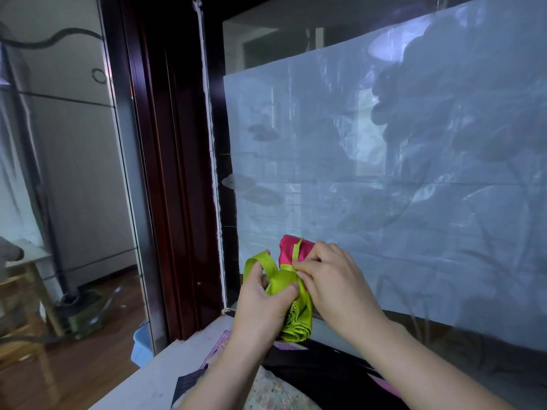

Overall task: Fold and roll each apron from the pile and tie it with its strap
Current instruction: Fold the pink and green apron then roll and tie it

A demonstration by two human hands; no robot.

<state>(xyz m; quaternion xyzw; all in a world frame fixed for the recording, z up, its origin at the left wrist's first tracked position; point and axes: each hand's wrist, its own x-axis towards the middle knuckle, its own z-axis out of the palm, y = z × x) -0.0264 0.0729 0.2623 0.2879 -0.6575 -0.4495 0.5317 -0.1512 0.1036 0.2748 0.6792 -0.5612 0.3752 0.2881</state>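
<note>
Lime-green and pink rolled apron [297, 319] is held in the air, above the pile [313, 365] of other aprons on the grey table [142, 380]. The roll is gripped by the left hand [260, 309]. Green strap [256, 259] is looped beside it and pinched against the roll by the right hand [334, 279].

Apron pile [310, 362] partly past bottom edge

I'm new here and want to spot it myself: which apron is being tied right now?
Look at the big pale-covered window; near its lower left corner the left hand grips a rolled apron while the right hand pinches its strap. It is the only lime-green and pink bundle, held above the dark and patterned cloths.
</note>
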